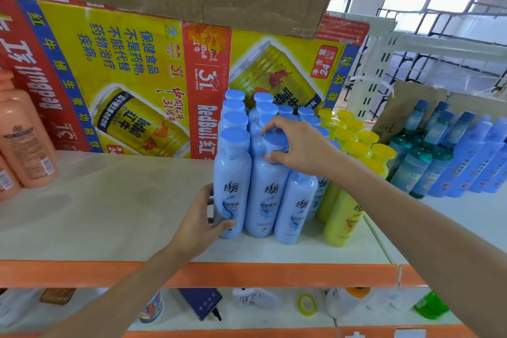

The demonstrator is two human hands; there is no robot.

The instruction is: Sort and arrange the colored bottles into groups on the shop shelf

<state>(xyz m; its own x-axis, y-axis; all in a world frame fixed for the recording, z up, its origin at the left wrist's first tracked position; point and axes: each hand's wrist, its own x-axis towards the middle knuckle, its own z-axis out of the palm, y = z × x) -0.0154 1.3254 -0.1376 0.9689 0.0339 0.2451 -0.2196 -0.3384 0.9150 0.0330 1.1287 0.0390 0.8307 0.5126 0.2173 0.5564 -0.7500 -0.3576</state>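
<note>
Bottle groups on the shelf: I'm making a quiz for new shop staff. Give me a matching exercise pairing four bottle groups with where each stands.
Things
1. light blue bottles
2. yellow bottles
3. orange bottles
4. teal bottles

Places
A. far left end of the shelf
B. middle of the shelf, under both hands
C. next shelf section to the right, in front of a brown paper bag
D. directly right of the light blue group

Pairs: 1-B, 2-D, 3-A, 4-C

The left hand grips the front-left light blue bottle; the right hand holds a cap.
</note>
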